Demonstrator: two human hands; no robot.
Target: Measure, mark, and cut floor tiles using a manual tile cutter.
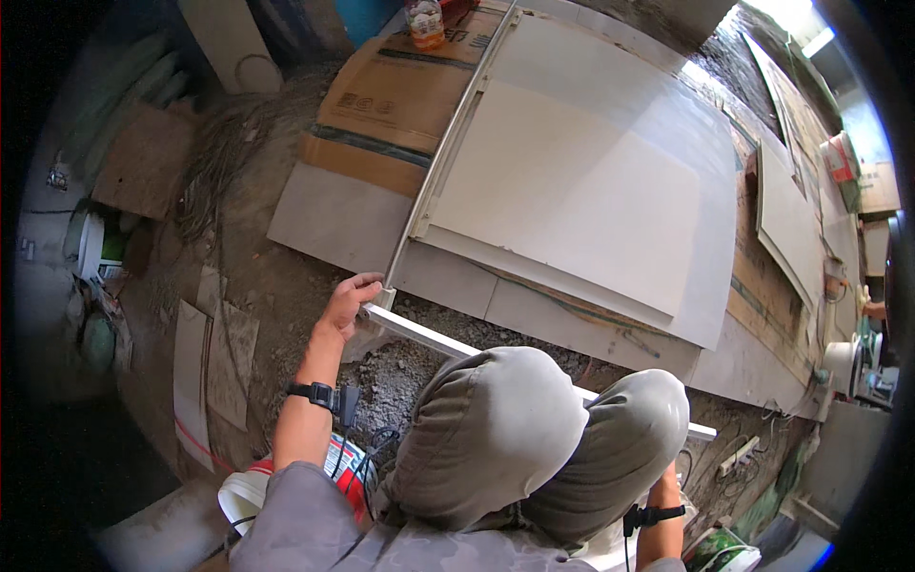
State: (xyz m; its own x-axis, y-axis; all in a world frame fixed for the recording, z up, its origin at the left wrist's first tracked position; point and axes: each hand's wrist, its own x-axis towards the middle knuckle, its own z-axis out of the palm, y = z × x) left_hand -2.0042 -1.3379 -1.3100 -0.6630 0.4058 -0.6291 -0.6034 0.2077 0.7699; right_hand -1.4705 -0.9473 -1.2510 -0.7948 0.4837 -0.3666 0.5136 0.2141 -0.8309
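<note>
My left hand (351, 303) is closed around the near left corner where two metal bars meet. One is a white bar (429, 336) that runs rightward, passes behind my knees and comes out beyond the right knee. The other is a thin metal rail (448, 143) along the left edge of a stack of large pale tiles (572, 172). Beyond my right knee, only my strapped right forearm (664, 491) shows, and the knee covers my right hand and its fingers.
Flattened cardboard (391, 105) lies left of the tiles, with an orange-labelled bottle (425, 27) on it. Gravelly dirt (400, 367) lies under the bar. A power strip (739, 456) is at the right. Leaning panels (791, 224) and buckets (839, 157) stand farther right.
</note>
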